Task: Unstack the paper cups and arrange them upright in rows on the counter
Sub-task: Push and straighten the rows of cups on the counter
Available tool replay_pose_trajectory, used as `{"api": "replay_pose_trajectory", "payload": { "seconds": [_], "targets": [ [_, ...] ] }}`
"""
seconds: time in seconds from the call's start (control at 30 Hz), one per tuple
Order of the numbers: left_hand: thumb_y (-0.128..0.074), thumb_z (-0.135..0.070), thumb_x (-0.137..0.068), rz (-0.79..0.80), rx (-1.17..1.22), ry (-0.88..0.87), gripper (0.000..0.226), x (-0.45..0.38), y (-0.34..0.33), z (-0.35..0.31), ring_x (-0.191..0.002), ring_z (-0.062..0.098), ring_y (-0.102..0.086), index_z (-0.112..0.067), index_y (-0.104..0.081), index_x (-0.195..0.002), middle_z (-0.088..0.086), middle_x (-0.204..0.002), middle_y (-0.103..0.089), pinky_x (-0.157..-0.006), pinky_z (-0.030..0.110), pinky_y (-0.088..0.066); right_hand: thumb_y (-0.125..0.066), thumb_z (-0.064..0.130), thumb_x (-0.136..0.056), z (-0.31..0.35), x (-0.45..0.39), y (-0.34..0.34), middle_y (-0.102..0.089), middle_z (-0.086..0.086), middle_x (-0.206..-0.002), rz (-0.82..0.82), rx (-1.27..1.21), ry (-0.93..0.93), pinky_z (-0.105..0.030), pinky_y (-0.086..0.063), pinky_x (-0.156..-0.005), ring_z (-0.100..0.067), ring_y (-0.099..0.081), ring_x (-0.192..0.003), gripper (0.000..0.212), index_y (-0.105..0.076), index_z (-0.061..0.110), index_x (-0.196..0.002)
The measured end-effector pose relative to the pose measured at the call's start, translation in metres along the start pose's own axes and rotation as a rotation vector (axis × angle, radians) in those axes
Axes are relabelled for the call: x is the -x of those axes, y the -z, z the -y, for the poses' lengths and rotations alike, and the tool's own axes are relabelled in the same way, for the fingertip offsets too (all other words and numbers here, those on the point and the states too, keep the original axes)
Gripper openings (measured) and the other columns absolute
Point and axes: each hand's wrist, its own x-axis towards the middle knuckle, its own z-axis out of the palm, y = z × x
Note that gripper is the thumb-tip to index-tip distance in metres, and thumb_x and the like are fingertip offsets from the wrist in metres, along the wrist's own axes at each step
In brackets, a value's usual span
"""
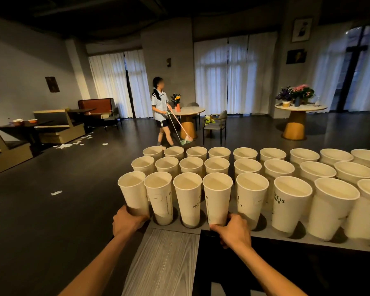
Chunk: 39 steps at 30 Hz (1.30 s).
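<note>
Several tall white paper cups stand upright in three rows on the grey counter [226, 228]. My left hand [126, 223] grips the base of the leftmost front cup [132, 193], at the counter's left end. My right hand [233, 231] holds the bottom of the fourth front cup [217, 197]. Between them stand two more front cups [159, 197] [188, 197]. The rows run on to the right past the frame edge. No stack of nested cups is in view.
A grey wood-grain panel [165, 263] and a dark surface [286, 270] lie below the counter ledge. Beyond, a person [161, 110] sweeps the dark floor near round tables [187, 112] [300, 108], a chair [215, 124] and booths [58, 124]. Paper scraps litter the floor at left.
</note>
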Motion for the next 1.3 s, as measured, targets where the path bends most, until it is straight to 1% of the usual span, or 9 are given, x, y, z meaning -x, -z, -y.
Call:
{"api": "replay_pose_trajectory", "payload": {
  "seconds": [0.57, 0.73, 0.83, 0.93, 1.03, 1.13, 1.17, 1.27, 1.3],
  "targets": [
    [-0.097, -0.016, -0.062, -0.019, -0.008, 0.056, 0.090, -0.003, -0.005, -0.003, -0.119, 0.043, -0.061, -0.003, -0.050, -0.137, 0.025, -0.133, -0.060, -0.097, 0.057, -0.054, -0.092, 0.044, -0.060, 0.000, 0.002, 0.005, -0.073, -0.003, -0.104, 0.070, -0.005, -0.024, -0.037, -0.064, -0.063, -0.018, -0.074, -0.081, 0.062, -0.067, 0.016, -0.109],
    [-0.093, -0.005, -0.064, -0.048, 0.086, 0.193, 0.085, 0.018, 0.007, -0.008, -0.088, 0.037, -0.070, -0.003, -0.046, -0.135, 0.025, -0.118, -0.061, -0.079, 0.051, -0.061, -0.092, 0.045, -0.059, -0.001, 0.013, 0.022, -0.070, -0.002, -0.095, 0.127, -0.029, -0.052, -0.036, -0.064, -0.064, -0.017, -0.073, -0.080, 0.050, -0.060, 0.022, -0.088],
    [-0.083, 0.002, -0.076, -0.156, 0.165, 0.155, 0.063, 0.063, 0.012, -0.022, -0.075, 0.037, -0.069, -0.003, -0.049, -0.129, 0.023, -0.110, -0.059, -0.069, 0.051, -0.061, -0.089, 0.041, -0.067, -0.009, 0.024, 0.043, -0.072, -0.001, -0.080, 0.182, -0.032, -0.040, -0.031, -0.063, -0.062, -0.013, -0.073, -0.067, 0.040, -0.057, 0.022, -0.081],
    [-0.076, 0.010, -0.079, -0.330, 0.223, -0.036, 0.040, 0.122, 0.004, -0.048, -0.084, 0.031, -0.059, 0.001, -0.058, -0.113, 0.023, -0.104, -0.062, -0.074, 0.044, -0.053, -0.087, 0.052, -0.064, -0.023, 0.031, 0.073, -0.074, 0.004, -0.078, 0.222, -0.015, -0.008, -0.032, -0.063, -0.070, -0.011, -0.073, -0.069, 0.041, -0.064, 0.026, -0.085],
    [-0.071, 0.012, -0.080, -0.215, 0.270, -0.236, 0.021, 0.179, -0.020, -0.081, -0.074, 0.029, -0.056, -0.003, -0.060, -0.088, 0.018, -0.082, -0.062, -0.067, 0.036, -0.046, -0.084, 0.054, -0.066, -0.047, 0.038, 0.112, -0.075, 0.003, -0.073, 0.245, -0.016, 0.038, -0.035, -0.062, -0.076, -0.009, -0.072, -0.063, 0.038, -0.069, 0.024, -0.084],
    [-0.069, 0.013, -0.079, -0.053, 0.256, -0.388, 0.016, 0.220, -0.068, -0.115, -0.065, 0.024, -0.056, -0.001, -0.062, -0.077, 0.014, -0.070, -0.063, -0.060, 0.021, -0.047, -0.079, 0.050, -0.076, -0.074, 0.044, 0.154, -0.075, 0.003, -0.066, 0.176, -0.017, 0.037, -0.032, -0.063, -0.072, -0.008, -0.071, -0.057, 0.031, -0.071, 0.020, -0.081],
    [-0.071, 0.010, -0.079, 0.020, 0.235, -0.414, 0.015, 0.231, -0.087, -0.124, -0.063, 0.024, -0.058, -0.003, -0.064, -0.075, 0.011, -0.067, -0.064, -0.059, 0.020, -0.048, -0.078, 0.050, -0.078, -0.084, 0.045, 0.167, -0.075, 0.003, -0.066, 0.151, -0.011, 0.024, -0.032, -0.063, -0.070, -0.008, -0.071, -0.056, 0.032, -0.071, 0.019, -0.081],
    [-0.083, -0.009, -0.079, 0.264, 0.181, -0.359, 0.015, 0.255, -0.142, -0.139, -0.056, 0.019, -0.064, -0.011, -0.068, -0.082, 0.003, -0.061, -0.067, -0.063, 0.041, -0.056, -0.076, 0.054, -0.077, -0.115, 0.043, 0.203, -0.074, 0.002, -0.065, 0.083, 0.026, -0.036, -0.036, -0.063, -0.070, -0.009, -0.071, -0.057, 0.036, -0.070, 0.019, -0.081],
    [-0.085, -0.015, -0.079, 0.311, 0.151, -0.345, 0.019, 0.260, -0.154, -0.142, -0.054, 0.016, -0.065, -0.013, -0.069, -0.088, 0.003, -0.061, -0.068, -0.064, 0.040, -0.057, -0.076, 0.057, -0.075, -0.122, 0.041, 0.211, -0.074, 0.003, -0.066, 0.075, 0.040, -0.054, -0.036, -0.063, -0.070, -0.010, -0.071, -0.060, 0.038, -0.069, 0.020, -0.081]
  ]
}}
